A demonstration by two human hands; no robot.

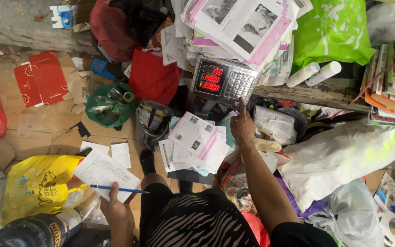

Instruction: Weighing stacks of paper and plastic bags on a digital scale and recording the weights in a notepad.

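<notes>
right hand [242,126]: arm stretched forward, index finger extended onto the lower edge of the keypad of the digital weighing scale [225,81]; other fingers curled, nothing gripped.
left hand [117,211]: closed on a handwritten paper sheet [101,170] and a blue pen [120,189], pen laid across the sheet's near edge, pinched by the thumb.
scale: just ahead of the right fingertip, well apart from the left hand; red digits lit; paper stack [234,25] loaded on top.
scale handling: judged rigid and fairly heavy under load; keys need only a light press; best gripped at the housing sides, not the display.
sheet handling: judged light, limp, easily creased; held by the lower edge, upper part unsupported.
pen handling: judged stiff, light, could slide off the sheet.
loose booklets [197,142]: just left of the right hand, below the scale; slippery fan, likely to shift.
yellow plastic bag [37,183]: left of the left hand, on the floor.
</notes>
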